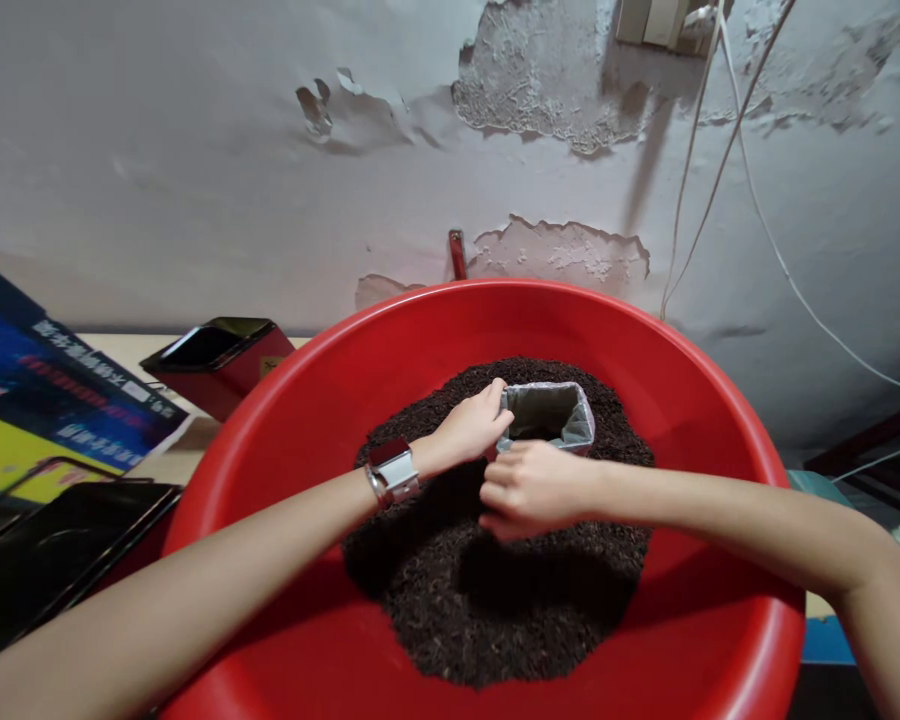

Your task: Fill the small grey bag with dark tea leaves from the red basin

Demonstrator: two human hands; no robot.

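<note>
A big red basin [285,420] holds a heap of dark loose tea leaves [495,600]. An open silver foil pouch [547,412] stands in the heap, mouth up. My left hand [471,428], with a watch on the wrist, grips the pouch's left rim with closed fingers. My right hand [529,488] is curled shut against the pouch's near edge, just above the leaves. What lies inside the right fist is hidden.
A red tin with a black lid [214,362] stands to the left behind the basin. A black tray [52,550] and a printed box [37,400] lie at far left. White cables [727,160] hang down the peeling wall.
</note>
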